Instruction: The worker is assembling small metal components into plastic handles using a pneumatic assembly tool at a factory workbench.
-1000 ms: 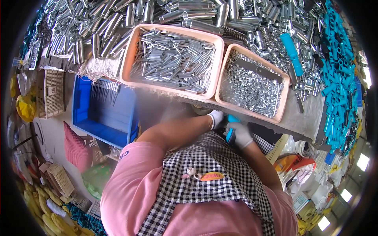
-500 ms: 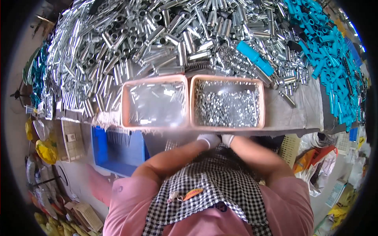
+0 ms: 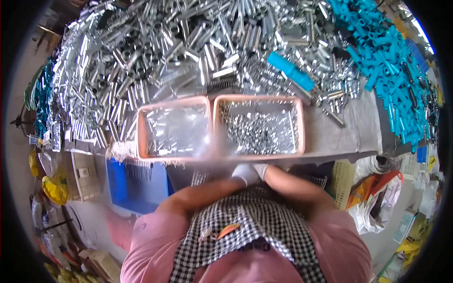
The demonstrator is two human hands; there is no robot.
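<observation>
Both my hands meet just below the table's near edge, in front of the apron. A white glove covers my left hand (image 3: 246, 174), and my right hand (image 3: 260, 170), in a similar pale glove, sits close against it. Their fingers are blurred and partly hidden, so anything they hold does not show. Right above them on the table stand two peach trays side by side. Thin shiny metal pieces lie in the left tray (image 3: 140, 137); many small metal parts fill the right tray (image 3: 301, 134).
A large heap of metal tubes (image 3: 127, 70) covers the table behind the trays. Across it lies a teal cylinder (image 3: 290, 70). Teal handle-like pieces (image 3: 391, 85) pile up at the right. Below the table edge are a blue bin (image 3: 137, 186) and a cream crate (image 3: 342, 181).
The whole view has shifted slightly, with trays and heap now a little further left. My hands stay together below the table edge, a little lower in the picture.
</observation>
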